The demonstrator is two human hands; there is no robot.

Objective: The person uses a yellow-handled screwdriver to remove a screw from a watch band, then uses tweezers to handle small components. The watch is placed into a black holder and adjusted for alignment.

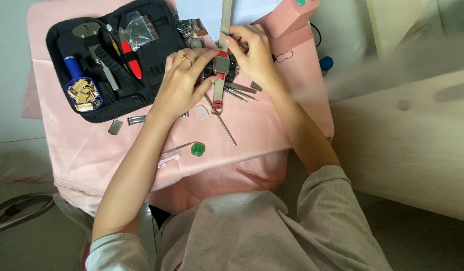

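A wristwatch [221,65] with a grey strap and red trim lies lengthwise on a small dark holder on the pink-covered table [272,125]. My left hand [180,84], with a ring on one finger, rests beside the watch case, its fingertips touching the case's left side. My right hand [252,50] grips the watch from the right and upper side, thumb near the strap just above the case. The strap's lower end [217,103] hangs toward me with a red-edged buckle.
An open black tool case [111,60] at the left holds a red-handled tool, a blue-handled tool and small tan pieces. Thin metal tools [239,91], a pin [226,129], tweezers [177,147], a green round piece [198,149] and metal link pieces [136,119] lie loose. A pink box [292,20] stands behind.
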